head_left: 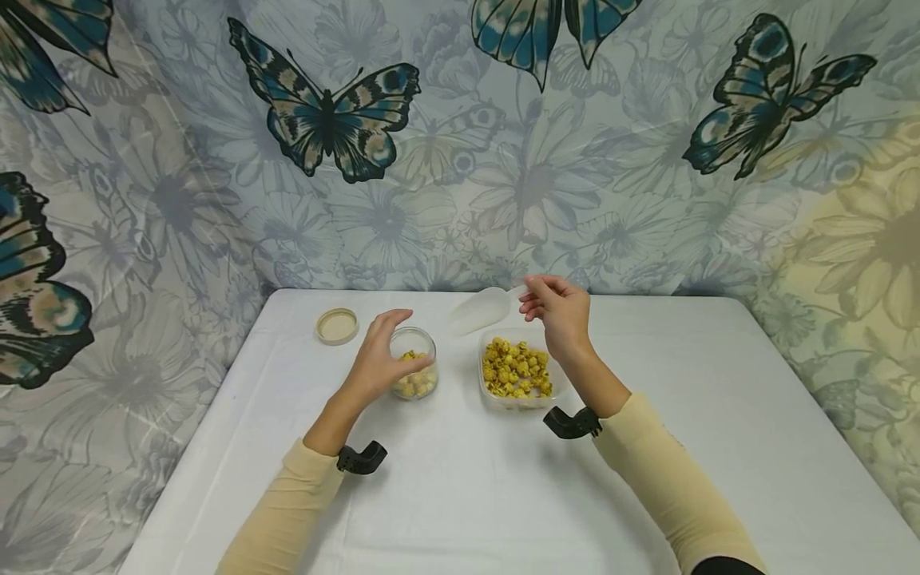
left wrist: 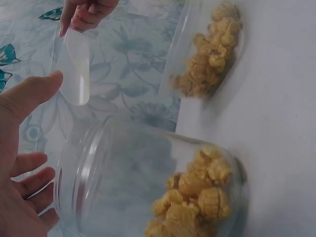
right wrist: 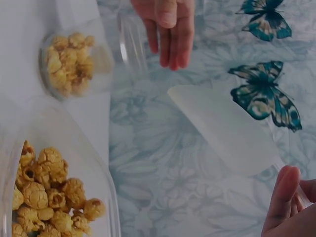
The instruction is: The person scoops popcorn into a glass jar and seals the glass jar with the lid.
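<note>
Right hand (head_left: 563, 315) pinches a scoop (head_left: 483, 310); left hand (head_left: 375, 359), spread, is near the jar (left wrist: 138, 153) between lid (head_left: 337, 327) and tub (head_left: 517, 402).

Free room over the counter (head_left: 467, 503) lies rightward of the right hand (head_left: 559, 315) and nearer than both hands. The jar (head_left: 417, 388) obstructs beneath the left hand (head_left: 381, 363), the tub (head_left: 513, 402) low beside the right; the raised scoop (head_left: 483, 310) partly bars the gap between them. The lid (head_left: 337, 327) lies leftward.
</note>
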`<action>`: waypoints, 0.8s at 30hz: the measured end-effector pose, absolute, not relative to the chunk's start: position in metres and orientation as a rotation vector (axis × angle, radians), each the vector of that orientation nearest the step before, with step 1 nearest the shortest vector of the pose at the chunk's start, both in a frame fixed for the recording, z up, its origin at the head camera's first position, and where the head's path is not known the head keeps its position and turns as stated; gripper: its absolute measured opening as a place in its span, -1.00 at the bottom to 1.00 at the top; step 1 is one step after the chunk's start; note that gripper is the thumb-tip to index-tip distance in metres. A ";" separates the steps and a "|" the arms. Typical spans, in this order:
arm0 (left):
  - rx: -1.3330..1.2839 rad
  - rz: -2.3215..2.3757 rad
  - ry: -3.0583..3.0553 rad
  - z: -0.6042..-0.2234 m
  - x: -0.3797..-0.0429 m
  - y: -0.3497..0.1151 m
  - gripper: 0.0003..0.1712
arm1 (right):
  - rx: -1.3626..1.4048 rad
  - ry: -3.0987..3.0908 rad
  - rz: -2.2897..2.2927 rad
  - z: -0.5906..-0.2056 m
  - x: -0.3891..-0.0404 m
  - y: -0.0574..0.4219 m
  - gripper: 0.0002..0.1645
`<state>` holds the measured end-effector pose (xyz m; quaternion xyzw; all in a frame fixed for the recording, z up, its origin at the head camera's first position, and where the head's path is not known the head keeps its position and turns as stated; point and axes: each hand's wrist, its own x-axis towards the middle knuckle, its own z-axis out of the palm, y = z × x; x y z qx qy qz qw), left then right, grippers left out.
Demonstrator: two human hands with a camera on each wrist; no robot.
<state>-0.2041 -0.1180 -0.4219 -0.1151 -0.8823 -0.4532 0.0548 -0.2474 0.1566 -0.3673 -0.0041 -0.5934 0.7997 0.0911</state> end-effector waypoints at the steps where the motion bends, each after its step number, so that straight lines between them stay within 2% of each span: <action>1: -0.363 -1.384 -2.664 -0.421 -0.204 -0.117 -0.04 | -0.011 -1.758 2.376 -0.367 -0.247 0.158 -0.85; 24: -0.656 -1.281 -2.541 -0.407 -0.206 -0.070 -0.08 | -0.123 -1.636 2.413 -0.363 -0.246 0.191 -0.92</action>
